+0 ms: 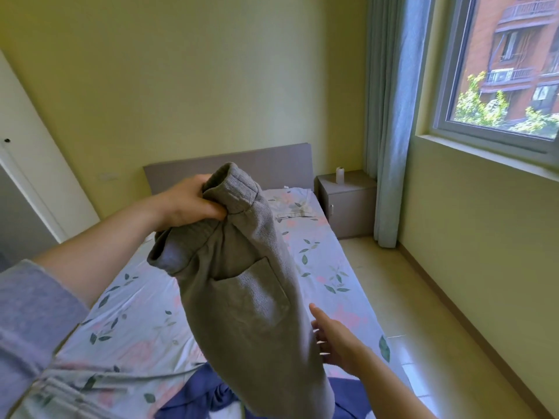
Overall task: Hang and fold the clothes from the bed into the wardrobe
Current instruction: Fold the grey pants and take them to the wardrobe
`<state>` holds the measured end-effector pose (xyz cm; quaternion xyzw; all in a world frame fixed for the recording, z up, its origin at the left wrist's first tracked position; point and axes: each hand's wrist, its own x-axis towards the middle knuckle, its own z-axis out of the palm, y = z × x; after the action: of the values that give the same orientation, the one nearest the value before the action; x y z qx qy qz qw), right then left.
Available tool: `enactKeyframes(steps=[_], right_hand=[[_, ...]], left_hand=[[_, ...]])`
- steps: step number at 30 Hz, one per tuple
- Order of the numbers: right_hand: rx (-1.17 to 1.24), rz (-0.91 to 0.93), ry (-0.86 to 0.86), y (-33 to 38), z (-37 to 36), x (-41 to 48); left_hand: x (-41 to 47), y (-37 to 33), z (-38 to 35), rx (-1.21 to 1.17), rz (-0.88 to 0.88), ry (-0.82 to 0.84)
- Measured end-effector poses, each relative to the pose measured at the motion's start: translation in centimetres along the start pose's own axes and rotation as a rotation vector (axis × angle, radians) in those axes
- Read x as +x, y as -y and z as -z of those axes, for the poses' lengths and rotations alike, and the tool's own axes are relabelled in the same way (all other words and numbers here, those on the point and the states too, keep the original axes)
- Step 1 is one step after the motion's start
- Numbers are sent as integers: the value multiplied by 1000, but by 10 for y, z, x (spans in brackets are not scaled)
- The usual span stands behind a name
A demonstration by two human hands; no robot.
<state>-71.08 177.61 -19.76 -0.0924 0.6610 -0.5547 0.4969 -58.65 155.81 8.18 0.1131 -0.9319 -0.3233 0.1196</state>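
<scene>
**Grey sweatpants held up over the bed**

Closest to you, at the foot of the bed [332, 267], a dark blue garment [193, 394] lies crumpled on the floral sheet. The lower end of the grey sweatpants [251, 297] hangs in front of it.

Your right hand [335, 343] is just beside the sweatpants' hanging leg. Its fingers are straight and spread and hold nothing. You cannot tell whether the fingertips touch the cloth.

Higher up, your left hand [190, 204] grips the ribbed waistband, with fingers and thumb curled round the bunched fabric. It holds the sweatpants in the air above the mattress, patch pocket facing you. Your left sleeve [30, 313] is pushed back up the forearm.

Beyond that, a pillow [290, 204] in the same floral print lies against the grey headboard [272, 161]. A grey nightstand [348, 204] stands beside the bed with a small white container [340, 175] on top. A blue curtain [390, 146] hangs next to the window [499, 71].
</scene>
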Motion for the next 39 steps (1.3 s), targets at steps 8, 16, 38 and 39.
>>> enactKeyframes(steps=[8, 16, 38, 39], right_hand=[[170, -34, 277, -11, -27, 7], [0, 235, 276, -1, -46, 1], [-35, 177, 127, -15, -59, 4], [-27, 144, 144, -14, -58, 5]], left_hand=[[1, -2, -6, -85, -45, -75], [-6, 12, 8, -175, 3, -148], [-11, 37, 8, -375, 149, -186], [-11, 39, 7, -386, 160, -183]])
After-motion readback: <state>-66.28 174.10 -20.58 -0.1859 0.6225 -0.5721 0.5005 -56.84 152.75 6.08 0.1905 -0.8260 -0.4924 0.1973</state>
